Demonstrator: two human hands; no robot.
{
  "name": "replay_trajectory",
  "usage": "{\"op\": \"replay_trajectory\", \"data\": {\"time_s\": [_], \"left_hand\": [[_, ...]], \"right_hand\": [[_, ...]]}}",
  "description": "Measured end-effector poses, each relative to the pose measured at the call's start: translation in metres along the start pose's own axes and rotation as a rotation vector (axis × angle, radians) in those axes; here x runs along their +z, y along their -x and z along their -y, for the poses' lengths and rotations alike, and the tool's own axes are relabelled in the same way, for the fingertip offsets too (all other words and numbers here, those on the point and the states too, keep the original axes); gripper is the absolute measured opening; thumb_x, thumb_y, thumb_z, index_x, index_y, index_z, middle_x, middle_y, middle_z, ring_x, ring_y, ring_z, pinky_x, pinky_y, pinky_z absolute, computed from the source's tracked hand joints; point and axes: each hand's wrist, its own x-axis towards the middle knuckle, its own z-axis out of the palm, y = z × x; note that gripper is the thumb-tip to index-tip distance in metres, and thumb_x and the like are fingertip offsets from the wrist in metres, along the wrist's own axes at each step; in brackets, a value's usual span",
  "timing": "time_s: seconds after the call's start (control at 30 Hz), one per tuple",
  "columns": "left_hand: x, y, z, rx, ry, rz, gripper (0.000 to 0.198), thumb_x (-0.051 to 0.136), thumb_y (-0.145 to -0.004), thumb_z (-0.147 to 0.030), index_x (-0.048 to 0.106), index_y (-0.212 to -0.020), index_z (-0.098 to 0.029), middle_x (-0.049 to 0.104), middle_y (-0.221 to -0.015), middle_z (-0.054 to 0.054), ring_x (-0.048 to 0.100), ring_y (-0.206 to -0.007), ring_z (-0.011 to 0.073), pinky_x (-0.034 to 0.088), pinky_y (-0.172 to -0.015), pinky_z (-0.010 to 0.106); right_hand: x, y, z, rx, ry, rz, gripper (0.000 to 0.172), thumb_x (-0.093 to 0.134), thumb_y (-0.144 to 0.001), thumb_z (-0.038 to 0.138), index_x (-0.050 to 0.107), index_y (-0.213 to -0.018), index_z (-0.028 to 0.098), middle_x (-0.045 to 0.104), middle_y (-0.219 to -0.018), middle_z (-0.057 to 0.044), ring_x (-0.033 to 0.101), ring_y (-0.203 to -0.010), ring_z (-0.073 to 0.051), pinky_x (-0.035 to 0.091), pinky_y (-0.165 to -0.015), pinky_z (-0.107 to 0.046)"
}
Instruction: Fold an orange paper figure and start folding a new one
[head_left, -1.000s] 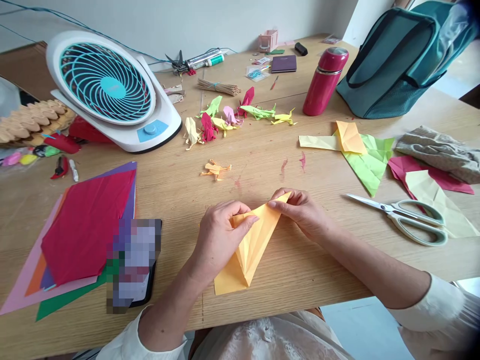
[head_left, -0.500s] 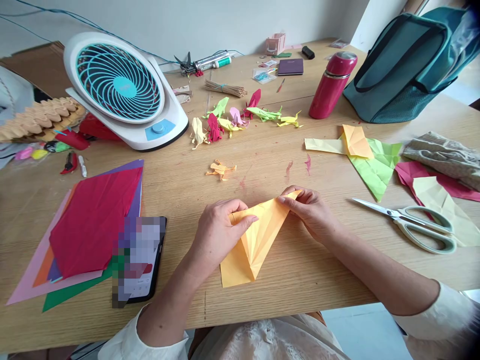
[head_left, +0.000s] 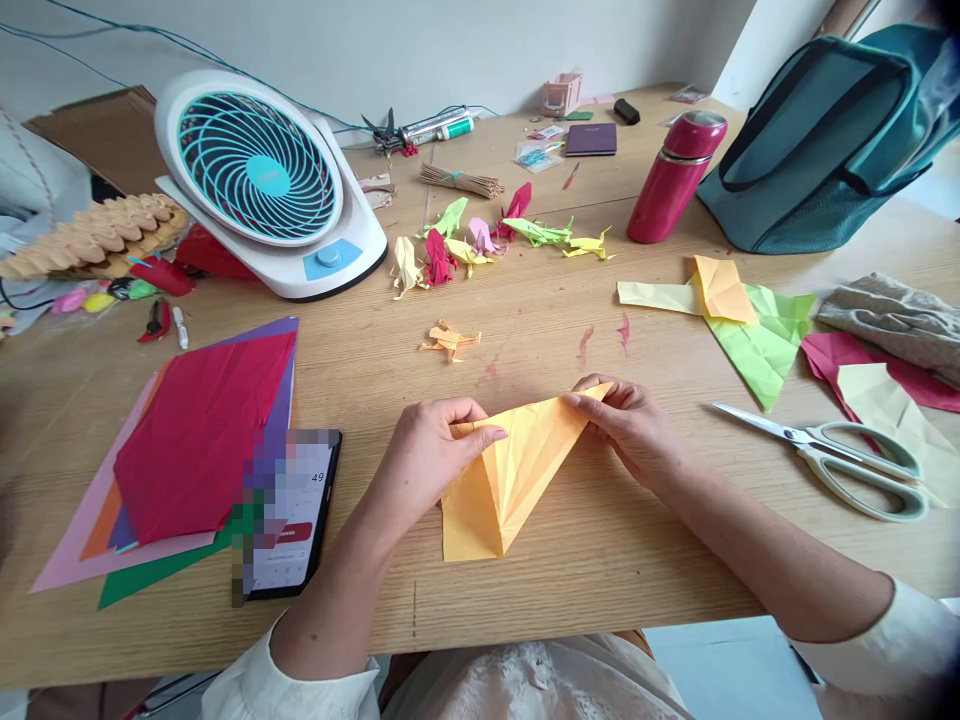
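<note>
Paper (head_left: pixel 521 465) | upr edge pinched, L hand (head_left: pixel 435 448) + R hand (head_left: pixel 634 425) | scissors (head_left: pixel 801 437) well off

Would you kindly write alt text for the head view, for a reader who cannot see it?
A person's left hand and right hand hold creased yellow-orange paper at a wooden table. Beyond it sit small folded paper figures; scissors lie to the right, a phone and coloured sheets to the left.

Open tabletop (head_left: pixel 679 365) between right hand (head_left: pixel 626 425) and scissors (head_left: pixel 796 435), phone (head_left: pixel 315 510) crowding left forearm (head_left: pixel 345 590)
</note>
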Motion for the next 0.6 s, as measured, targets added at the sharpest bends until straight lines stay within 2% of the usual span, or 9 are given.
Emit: {"op": "replay_trajectory", "data": {"time_s": [0.17,0.3,0.43,0.53,0.6], "left_hand": [[-0.005,-0.003,0.006,0.010,0.007,0.010,0.029,0.067,-0.082,-0.046,0.068,-0.071,-0.019,0.063,-0.066,-0.003,0.053,-0.062,0.0120,0.035,-0.053,0.022],[-0.011,-0.005,0.010,0.032,-0.006,0.045,0.029,0.064,-0.084,-0.045,0.070,-0.074,-0.019,0.065,-0.066,-0.001,0.056,-0.061,0.0135,0.037,-0.053,0.022],[-0.012,-0.009,0.014,0.032,-0.058,0.093,0.027,0.063,-0.084,-0.044,0.071,-0.076,-0.019,0.064,-0.063,-0.002,0.055,-0.057,0.0131,0.037,-0.051,0.022],[-0.009,-0.012,0.016,0.062,-0.123,0.102,0.025,0.062,-0.084,-0.041,0.071,-0.074,-0.019,0.062,-0.062,-0.003,0.053,-0.058,0.0125,0.036,-0.053,0.022],[-0.007,-0.013,0.017,0.082,-0.155,0.103,0.024,0.062,-0.084,-0.039,0.071,-0.073,-0.020,0.061,-0.063,-0.003,0.053,-0.060,0.0125,0.036,-0.054,0.022]], "right_hand": [[-0.001,-0.001,0.001,-0.009,0.053,0.001,0.036,0.089,-0.063,0.044,0.064,-0.064,0.018,0.057,-0.059,0.003,0.050,-0.057,-0.010,0.042,-0.056,-0.023],[-0.006,-0.001,0.005,0.013,0.168,0.070,0.039,0.089,-0.060,0.048,0.063,-0.065,0.019,0.060,-0.062,0.001,0.052,-0.059,-0.011,0.041,-0.057,-0.024],[-0.015,0.000,0.011,-0.039,0.457,0.141,0.040,0.084,-0.066,0.053,0.064,-0.067,0.018,0.057,-0.060,0.002,0.047,-0.056,-0.011,0.034,-0.052,-0.025],[-0.018,0.002,0.015,-0.144,0.759,0.148,0.033,0.077,-0.076,0.047,0.064,-0.067,0.018,0.055,-0.060,0.002,0.043,-0.057,-0.011,0.029,-0.052,-0.026],[-0.019,0.003,0.016,-0.169,0.856,0.161,0.028,0.073,-0.079,0.042,0.064,-0.068,0.018,0.055,-0.062,0.002,0.043,-0.059,-0.011,0.030,-0.053,-0.026]]}}
